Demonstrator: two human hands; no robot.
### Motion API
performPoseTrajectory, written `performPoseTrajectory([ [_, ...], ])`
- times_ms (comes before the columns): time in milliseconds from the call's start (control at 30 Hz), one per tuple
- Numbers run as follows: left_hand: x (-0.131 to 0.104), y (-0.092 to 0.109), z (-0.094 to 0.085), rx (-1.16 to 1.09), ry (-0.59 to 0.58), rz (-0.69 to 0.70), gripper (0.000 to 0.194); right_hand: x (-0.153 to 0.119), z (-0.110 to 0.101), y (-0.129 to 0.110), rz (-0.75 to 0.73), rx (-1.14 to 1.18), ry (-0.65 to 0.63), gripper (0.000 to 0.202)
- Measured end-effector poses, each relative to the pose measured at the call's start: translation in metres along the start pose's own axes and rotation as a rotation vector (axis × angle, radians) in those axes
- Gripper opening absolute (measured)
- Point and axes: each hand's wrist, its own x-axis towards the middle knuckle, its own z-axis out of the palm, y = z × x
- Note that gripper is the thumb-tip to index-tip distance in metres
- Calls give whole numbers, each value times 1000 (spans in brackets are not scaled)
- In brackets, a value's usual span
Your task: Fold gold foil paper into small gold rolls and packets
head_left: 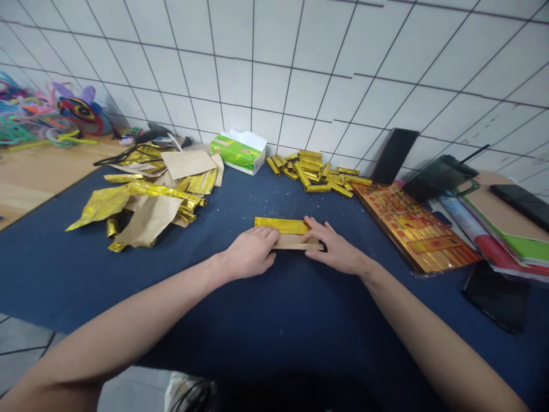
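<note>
On the blue cloth in front of me lies a small sheet of gold foil paper (285, 225), partly folded so that its brown back (292, 242) shows along the near side. My left hand (252, 252) has its curled fingers pressed on the sheet's left part, the thumb at the near edge. At the right end, my right hand (334, 247) grips the paper between its thumb and bent fingers. Both palms face down, and the fingers hide parts of the sheet's two ends.
Crumpled gold and brown paper (150, 214) is heaped on the left. Several rolled gold tubes (311, 169) lie by the tiled wall, beside a green tissue box (240, 150). A gold-red packet (412, 229), dark mug (441, 177) and black phone (495, 297) are on the right.
</note>
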Motion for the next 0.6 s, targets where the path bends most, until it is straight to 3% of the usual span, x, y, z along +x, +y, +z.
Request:
performPoseTrajectory([
  [300,5,-12,-1,-288,47,-189,18,8,7,3,81,106,130,33],
  [433,8,-14,4,-318,121,-300,18,12,13,2,114,84,199,24],
  [600,9,-19,16,-253,185,-235,28,17,19,2,109,25,339,18],
])
